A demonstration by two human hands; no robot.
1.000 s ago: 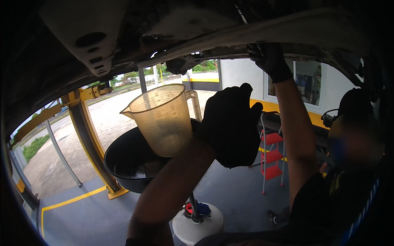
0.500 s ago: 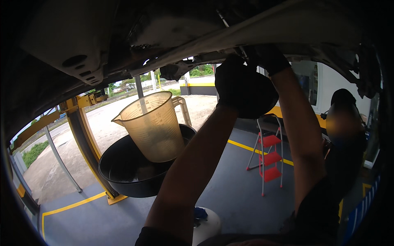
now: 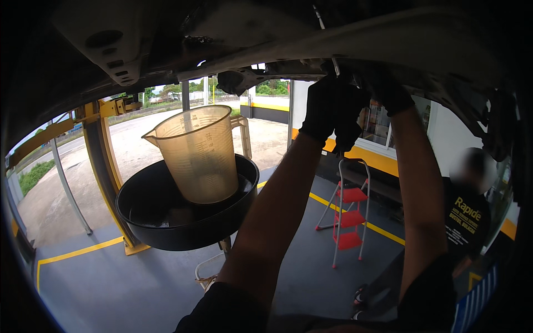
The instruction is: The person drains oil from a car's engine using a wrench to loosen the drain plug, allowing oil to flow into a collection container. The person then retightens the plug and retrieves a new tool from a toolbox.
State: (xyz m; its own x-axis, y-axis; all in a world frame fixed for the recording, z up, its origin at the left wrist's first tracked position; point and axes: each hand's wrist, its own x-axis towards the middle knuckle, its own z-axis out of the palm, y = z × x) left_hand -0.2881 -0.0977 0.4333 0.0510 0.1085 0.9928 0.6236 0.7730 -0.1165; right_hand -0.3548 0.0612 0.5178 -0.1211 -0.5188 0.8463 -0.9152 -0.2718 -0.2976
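Observation:
Both hands wear black gloves and are raised to the dark underside of a vehicle (image 3: 250, 41). My left hand (image 3: 327, 105) is closed, its fingers bunched round something dark that I cannot make out. Just above it a thin, pale metal rod (image 3: 336, 66) shows against the underbody. My right hand (image 3: 387, 91) reaches up close beside the left, and its fingers are lost in shadow. To the left of my arms, a translucent yellowish measuring jug (image 3: 202, 158) stands tilted in a wide black drain pan (image 3: 177, 236), apart from both hands.
A yellow lift post (image 3: 102, 172) rises at the left. Beyond my arms a folding step stool (image 3: 350, 219) with red treads stands on the grey floor (image 3: 133, 288). A person in a dark shirt (image 3: 469, 213) is at the right, near a white-and-yellow wall (image 3: 380, 164).
The view has shifted, so pan, jug and stool sit further left and higher. Between my hands, a broad dark shape now looks narrower. The person at right appears lower.

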